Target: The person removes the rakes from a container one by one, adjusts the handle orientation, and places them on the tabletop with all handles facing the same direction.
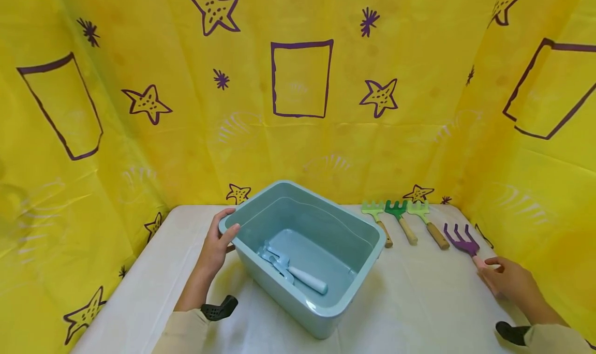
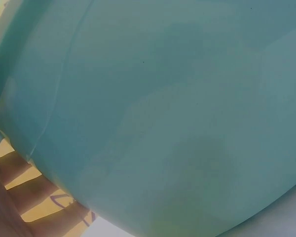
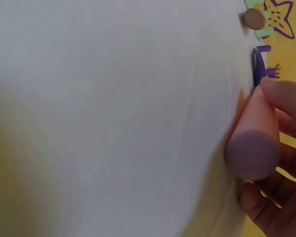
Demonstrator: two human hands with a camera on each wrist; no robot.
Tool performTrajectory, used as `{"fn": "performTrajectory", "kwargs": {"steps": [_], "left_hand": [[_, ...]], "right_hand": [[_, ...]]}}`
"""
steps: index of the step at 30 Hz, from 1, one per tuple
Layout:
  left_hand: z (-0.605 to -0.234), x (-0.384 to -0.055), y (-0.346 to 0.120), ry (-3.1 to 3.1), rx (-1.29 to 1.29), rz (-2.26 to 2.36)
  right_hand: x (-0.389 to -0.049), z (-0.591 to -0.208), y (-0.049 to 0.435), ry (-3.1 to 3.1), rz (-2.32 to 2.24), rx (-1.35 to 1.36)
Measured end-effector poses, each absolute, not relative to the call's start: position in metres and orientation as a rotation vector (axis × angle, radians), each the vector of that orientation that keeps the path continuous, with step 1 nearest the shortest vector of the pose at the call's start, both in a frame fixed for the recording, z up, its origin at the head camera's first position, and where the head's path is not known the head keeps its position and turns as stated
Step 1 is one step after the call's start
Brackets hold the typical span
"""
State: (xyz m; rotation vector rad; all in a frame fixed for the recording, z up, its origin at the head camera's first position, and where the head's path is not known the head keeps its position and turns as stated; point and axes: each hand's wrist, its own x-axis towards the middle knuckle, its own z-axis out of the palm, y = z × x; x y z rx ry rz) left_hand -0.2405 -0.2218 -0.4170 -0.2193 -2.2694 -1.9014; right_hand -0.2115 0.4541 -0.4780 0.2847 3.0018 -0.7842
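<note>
My left hand (image 1: 215,248) grips the back-left corner of a blue-green plastic bin (image 1: 284,303), thumb over the rim and fingers outside. Inside the bin lies a light blue hand tool with a pale handle (image 1: 307,280); its head is partly hard to make out. Over at the right, my right hand (image 1: 512,282) pinches the pink handle (image 3: 261,116) of a purple garden hand fork (image 1: 467,247), whose tines point away from me. The fork lies low, at or just above the white cloth; I cannot tell which.
Left of the purple fork lie a light green hand rake (image 1: 435,235), a dark green one (image 1: 407,230) and another light green one (image 1: 372,209), all with wooden handles. Yellow patterned cloth (image 1: 302,152) walls the white table (image 1: 419,302) at the back and sides.
</note>
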Motion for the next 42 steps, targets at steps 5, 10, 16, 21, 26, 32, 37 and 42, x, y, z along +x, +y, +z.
{"fn": "performTrajectory", "kwargs": {"steps": [5,10,16,21,26,32,37,42], "left_hand": [[-0.418,-0.241,-0.223,-2.266,-0.22,-1.892],[-0.416,-0.242,-0.224,-2.278,-0.209,-1.871],[-0.414,-0.242,-0.223,-2.286,-0.208,-1.878],[-0.416,-0.241,-0.223,-2.278,-0.207,-1.875],[-0.419,-0.243,-0.222,-2.275,-0.218,-1.879],[-0.418,-0.244,-0.223,-2.277,-0.234,-1.872],[-0.418,-0.244,-0.223,-2.278,-0.23,-1.866],[-0.418,-0.244,-0.223,-2.281,-0.224,-1.864]], "right_hand": [[-0.205,-0.472,0.456,2.961,-0.707,0.177],[-0.195,-0.471,0.458,2.913,-0.634,0.129],[-0.181,-0.474,0.458,2.97,-0.597,0.091],[-0.178,-0.48,0.457,3.052,-0.586,0.145],[-0.185,-0.484,0.458,3.081,-0.584,0.234],[-0.199,-0.485,0.46,3.147,-0.609,0.206],[-0.207,-0.483,0.461,3.148,-0.644,0.224],[-0.212,-0.48,0.46,3.163,-0.666,0.231]]}}
